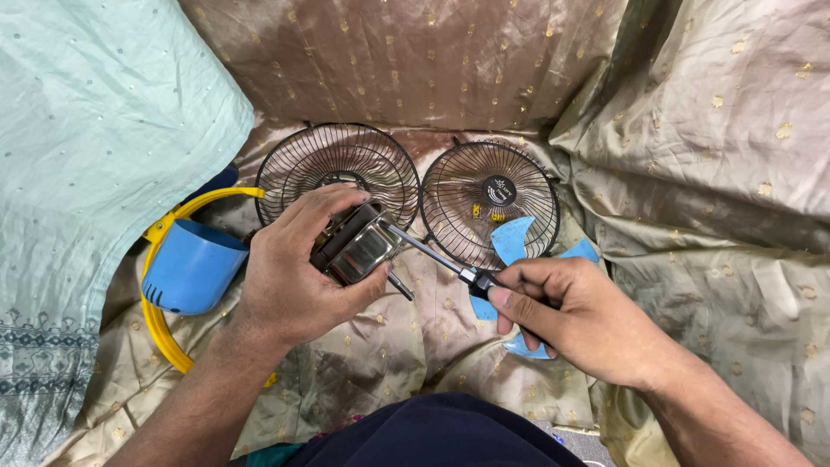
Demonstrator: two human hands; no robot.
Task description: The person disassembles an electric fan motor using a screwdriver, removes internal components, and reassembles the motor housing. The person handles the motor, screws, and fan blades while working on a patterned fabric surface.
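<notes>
My left hand point(290, 277) grips a small metal fan motor point(359, 246) with a short shaft sticking out below it. My right hand point(571, 316) holds a screwdriver point(432, 252) by its black handle, and the metal tip touches the motor's right side. Two round black wire fan grilles lie on the cloth behind the hands, the left grille point(337, 169) partly hidden by my left hand, the right grille point(488, 203) with a dark centre cap. A blue fan blade point(514, 238) lies under and behind my right hand.
A blue cup-shaped fan housing point(190, 264) on a yellow ring stand point(160, 324) sits at the left. Beige-gold dotted cloth point(692, 173) covers the surface and rises behind. Pale green fabric point(78, 156) lies at the far left. My dark-clothed knee point(432, 432) is at the bottom.
</notes>
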